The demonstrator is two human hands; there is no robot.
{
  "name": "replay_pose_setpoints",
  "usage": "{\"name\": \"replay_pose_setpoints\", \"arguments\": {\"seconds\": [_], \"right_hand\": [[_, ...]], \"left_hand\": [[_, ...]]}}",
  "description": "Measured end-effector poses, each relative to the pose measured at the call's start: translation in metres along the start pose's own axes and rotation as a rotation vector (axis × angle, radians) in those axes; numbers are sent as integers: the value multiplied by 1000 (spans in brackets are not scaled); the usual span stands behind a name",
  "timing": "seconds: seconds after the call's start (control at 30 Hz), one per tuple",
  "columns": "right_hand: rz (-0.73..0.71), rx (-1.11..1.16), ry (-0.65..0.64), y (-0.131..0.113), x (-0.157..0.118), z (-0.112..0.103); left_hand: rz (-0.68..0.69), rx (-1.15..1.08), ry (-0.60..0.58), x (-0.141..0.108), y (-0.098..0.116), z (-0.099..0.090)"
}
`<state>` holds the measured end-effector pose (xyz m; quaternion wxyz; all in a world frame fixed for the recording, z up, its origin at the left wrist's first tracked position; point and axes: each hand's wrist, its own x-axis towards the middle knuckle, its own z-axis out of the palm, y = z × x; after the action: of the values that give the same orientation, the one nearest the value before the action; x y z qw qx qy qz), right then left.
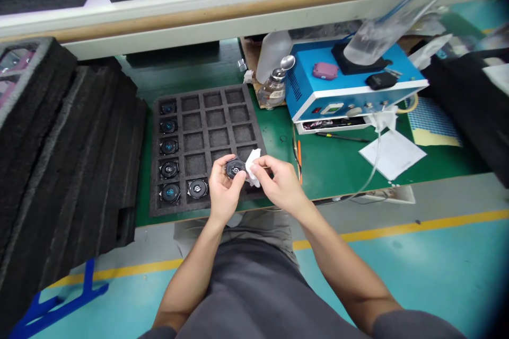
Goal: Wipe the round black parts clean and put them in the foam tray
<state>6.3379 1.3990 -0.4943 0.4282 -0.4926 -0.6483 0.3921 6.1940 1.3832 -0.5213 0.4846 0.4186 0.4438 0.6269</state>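
A round black watch case (235,168) is gripped between the thumb and fingers of my left hand (223,186), over the front part of the foam tray. My right hand (279,179) pinches a crumpled white wipe (253,163) beside the right edge of the watch case. Whether the wipe presses on the case, I cannot tell. Under both hands lies the dark foam tray (207,97) with square compartments. Several similar watch cases (169,169) sit in its left column, and one more watch case (198,188) lies in the front row of the second column.
Stacked foam trays (79,159) rise at the left. Behind stand a pump bottle (273,89) and a white plastic bottle (274,55). A blue machine (310,87) with a clear tube (369,42) is at the right, near a white sheet (393,154). A shelf edge (191,16) crosses the back.
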Motion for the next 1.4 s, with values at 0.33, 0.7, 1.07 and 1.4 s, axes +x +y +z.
{"name": "replay_pose_setpoints", "arguments": {"seconds": [0.33,0.7,1.07,1.4], "right_hand": [[-7,3,56,0,-1,1],[-80,-163,77,-2,-4,1],[-89,-221,71,0,-3,6],[-37,-309,33,-15,21,4]], "left_hand": [[-34,-15,6,-1,0,1],[-64,17,25,-6,6,4],[-72,45,55,-7,3,3],[-21,257,189,9,15,5]]}}
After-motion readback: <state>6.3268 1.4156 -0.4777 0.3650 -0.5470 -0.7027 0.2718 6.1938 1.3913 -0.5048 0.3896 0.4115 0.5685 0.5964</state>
